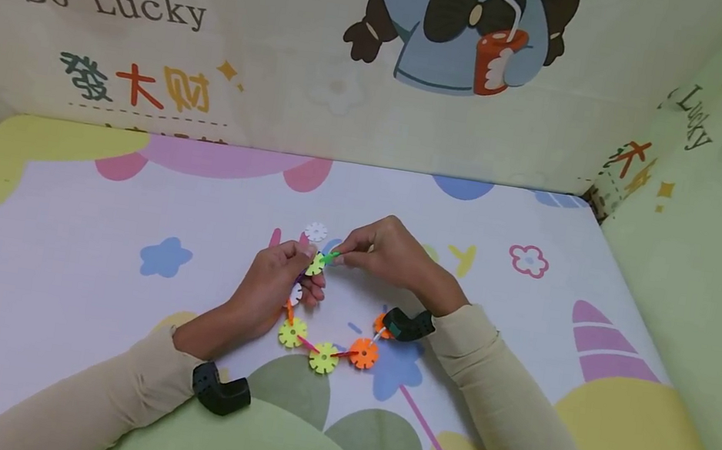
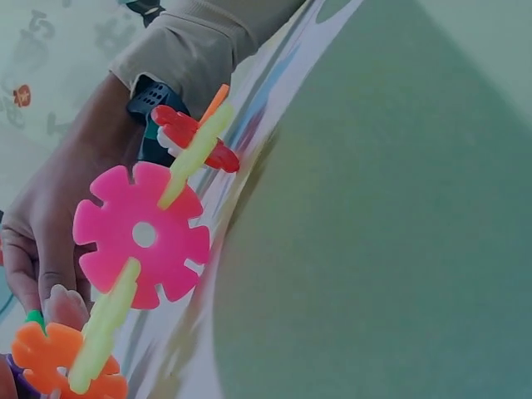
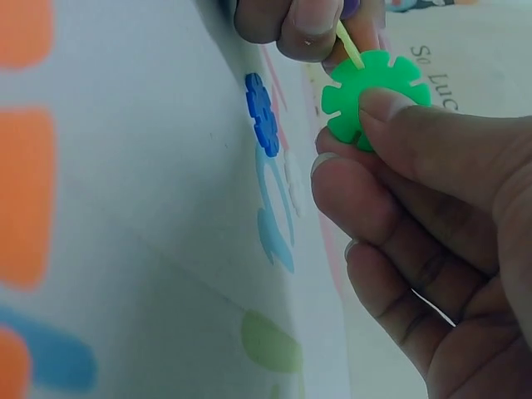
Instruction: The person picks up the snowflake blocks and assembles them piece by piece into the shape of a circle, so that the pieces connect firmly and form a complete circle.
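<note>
A chain of notched plastic discs hangs in a curve from my left hand [image 1: 273, 274]. Its fingers pinch a disc near the upper end, yellow-green [image 1: 316, 265] in the head view. My right hand [image 1: 388, 251] pinches a green disc [image 3: 374, 91] between thumb and index finger. That green disc meets a thin yellow disc [image 3: 349, 46], seen edge-on at the left fingertips. Along the chain, the left wrist view shows a pink disc [image 2: 125, 224] and an orange disc [image 2: 71, 357] joined by a yellow edge-on disc [image 2: 104, 324]. Disc colours differ between views.
One loose disc, white [image 1: 315, 231] in the head view, lies just beyond the hands. A printed cloth [image 1: 73, 275] covers the table. Fabric walls stand behind [image 1: 269, 87] and at the right [image 1: 700, 252]. Each wrist wears a black device.
</note>
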The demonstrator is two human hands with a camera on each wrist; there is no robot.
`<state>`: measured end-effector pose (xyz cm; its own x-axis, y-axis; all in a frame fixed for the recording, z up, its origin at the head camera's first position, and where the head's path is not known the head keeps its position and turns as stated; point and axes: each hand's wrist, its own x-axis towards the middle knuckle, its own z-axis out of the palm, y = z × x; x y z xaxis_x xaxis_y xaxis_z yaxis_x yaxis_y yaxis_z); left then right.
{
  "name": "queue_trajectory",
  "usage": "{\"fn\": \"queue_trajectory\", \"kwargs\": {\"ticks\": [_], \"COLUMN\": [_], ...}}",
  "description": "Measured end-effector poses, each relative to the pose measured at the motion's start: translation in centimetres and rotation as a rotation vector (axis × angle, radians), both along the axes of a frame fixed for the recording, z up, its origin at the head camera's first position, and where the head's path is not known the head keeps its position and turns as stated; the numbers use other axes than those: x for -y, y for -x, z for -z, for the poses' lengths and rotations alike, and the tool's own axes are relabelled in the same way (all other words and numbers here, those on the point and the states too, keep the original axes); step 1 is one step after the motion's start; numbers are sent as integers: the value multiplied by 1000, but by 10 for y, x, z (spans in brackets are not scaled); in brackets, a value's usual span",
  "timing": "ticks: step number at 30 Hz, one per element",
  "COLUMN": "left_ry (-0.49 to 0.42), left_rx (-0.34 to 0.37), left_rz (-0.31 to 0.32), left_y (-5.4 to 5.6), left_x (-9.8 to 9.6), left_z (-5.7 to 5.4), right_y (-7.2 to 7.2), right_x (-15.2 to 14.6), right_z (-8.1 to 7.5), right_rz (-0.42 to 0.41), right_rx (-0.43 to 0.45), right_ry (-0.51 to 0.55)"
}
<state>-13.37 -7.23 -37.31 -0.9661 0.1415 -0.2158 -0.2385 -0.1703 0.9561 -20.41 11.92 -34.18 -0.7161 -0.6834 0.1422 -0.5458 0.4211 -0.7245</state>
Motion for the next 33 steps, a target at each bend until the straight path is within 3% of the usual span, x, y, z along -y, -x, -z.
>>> {"fn": "queue_trajectory", "kwargs": {"ticks": [10, 20, 33], "left_ry": [28, 28, -29], "left_rx": [15, 36, 80], "left_rz": [-21, 21, -4], "left_y": [0, 1, 5], "left_x": [1, 1, 0], "left_z": [0, 1, 2], "right_y": [-2, -4, 1], "right_x": [4, 4, 5], "right_z": [-2, -6, -7], "right_rz": [-28, -72, -8], "right_rx": [-5, -9, -5], "right_ry": [-35, -66, -68]}}
